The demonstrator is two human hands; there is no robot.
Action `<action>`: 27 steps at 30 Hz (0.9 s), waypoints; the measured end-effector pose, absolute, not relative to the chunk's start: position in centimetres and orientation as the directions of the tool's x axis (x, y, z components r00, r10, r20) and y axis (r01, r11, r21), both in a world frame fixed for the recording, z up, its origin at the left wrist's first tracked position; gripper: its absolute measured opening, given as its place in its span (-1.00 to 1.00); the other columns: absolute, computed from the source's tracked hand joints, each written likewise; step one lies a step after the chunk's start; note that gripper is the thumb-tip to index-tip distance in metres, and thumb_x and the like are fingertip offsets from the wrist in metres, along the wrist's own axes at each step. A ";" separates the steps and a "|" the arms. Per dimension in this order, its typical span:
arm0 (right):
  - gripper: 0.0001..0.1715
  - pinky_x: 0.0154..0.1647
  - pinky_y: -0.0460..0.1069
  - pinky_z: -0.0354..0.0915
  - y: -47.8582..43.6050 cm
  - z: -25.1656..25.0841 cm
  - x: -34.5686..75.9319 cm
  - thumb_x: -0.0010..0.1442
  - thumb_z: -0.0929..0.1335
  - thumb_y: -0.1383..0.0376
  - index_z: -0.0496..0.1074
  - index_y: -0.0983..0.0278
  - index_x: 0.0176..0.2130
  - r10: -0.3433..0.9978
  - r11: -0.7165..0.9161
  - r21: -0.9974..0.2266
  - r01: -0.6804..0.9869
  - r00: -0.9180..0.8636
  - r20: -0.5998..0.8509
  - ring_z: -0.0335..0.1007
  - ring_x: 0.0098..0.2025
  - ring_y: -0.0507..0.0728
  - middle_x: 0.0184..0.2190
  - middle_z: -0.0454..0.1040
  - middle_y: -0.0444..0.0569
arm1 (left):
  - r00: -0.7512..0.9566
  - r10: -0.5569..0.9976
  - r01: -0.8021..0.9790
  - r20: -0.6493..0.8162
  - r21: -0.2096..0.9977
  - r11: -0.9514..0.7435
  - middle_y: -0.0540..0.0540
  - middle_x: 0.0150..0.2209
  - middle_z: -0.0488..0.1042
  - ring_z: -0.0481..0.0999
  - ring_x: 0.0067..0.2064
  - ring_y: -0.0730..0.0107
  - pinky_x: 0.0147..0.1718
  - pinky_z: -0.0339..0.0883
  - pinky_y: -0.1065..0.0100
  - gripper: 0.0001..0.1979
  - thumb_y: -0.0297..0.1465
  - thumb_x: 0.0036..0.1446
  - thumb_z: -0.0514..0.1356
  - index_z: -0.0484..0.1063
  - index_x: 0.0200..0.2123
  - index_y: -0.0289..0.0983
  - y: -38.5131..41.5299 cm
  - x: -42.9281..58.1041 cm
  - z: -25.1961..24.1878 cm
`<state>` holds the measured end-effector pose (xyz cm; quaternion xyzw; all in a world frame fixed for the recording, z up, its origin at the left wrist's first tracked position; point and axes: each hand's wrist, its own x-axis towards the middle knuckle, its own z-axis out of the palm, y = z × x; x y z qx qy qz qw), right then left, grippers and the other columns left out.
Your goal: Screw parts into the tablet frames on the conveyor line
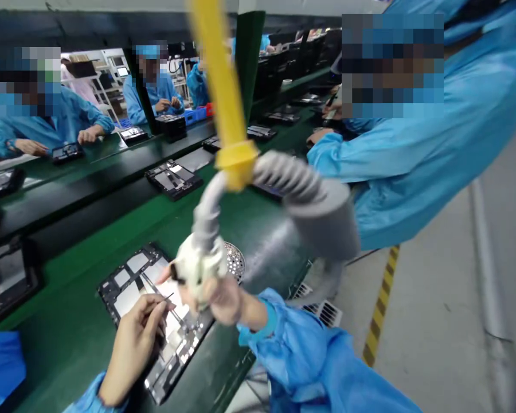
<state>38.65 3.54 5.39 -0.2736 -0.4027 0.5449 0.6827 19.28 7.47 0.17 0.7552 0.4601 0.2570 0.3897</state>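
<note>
One opened tablet chassis (126, 275) lies flat at the near edge of the bench (64, 344), within reach of both hands. The left hand (133, 341) is pinched on one thin probe (160, 293) over the chassis. The right hand (224, 299) is clamped on one white tool (198, 267), apparently hung from one yellow strap (221, 86) to carry its weight. At least four more chassis are counted up the line.
</note>
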 end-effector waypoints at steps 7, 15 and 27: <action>-0.09 -0.73 -0.05 0.06 3.5 3.1 44.9 -0.03 0.40 -0.47 0.52 0.30 -0.26 0.922 0.363 -0.840 -0.403 0.283 0.263 0.03 -0.76 -0.01 -0.78 0.23 -0.24 | 0.374 0.920 0.439 0.119 0.850 -0.289 -0.11 -0.30 0.67 0.63 -0.31 0.31 -0.28 0.51 0.45 -0.72 -0.14 0.14 0.32 0.68 -0.35 -0.23 7.2 18.8 0.2; -0.05 -0.68 -0.03 0.01 3.6 2.8 44.4 -0.04 0.39 -0.48 0.53 0.35 -0.30 0.931 0.316 -0.888 -0.335 0.291 0.221 0.05 -0.75 -0.01 -0.79 0.20 -0.22 | 0.370 0.918 0.417 0.143 0.858 -0.302 -0.10 -0.28 0.69 0.64 -0.32 0.34 -0.33 0.49 0.49 -0.77 -0.18 0.17 0.33 0.73 -0.32 -0.19 6.7 18.9 1.2; -0.16 -0.68 -0.01 0.06 3.6 2.2 44.3 -0.05 0.43 -0.45 0.48 0.27 -0.39 0.932 0.304 -0.884 -0.354 0.303 0.199 0.08 -0.75 0.02 -0.77 0.23 -0.19 | 0.261 0.965 0.343 0.013 0.933 -0.106 -0.07 -0.47 0.56 0.38 -0.60 0.49 -0.60 0.31 0.47 -0.71 -0.16 0.08 0.38 0.60 -0.35 -0.30 6.4 19.2 1.5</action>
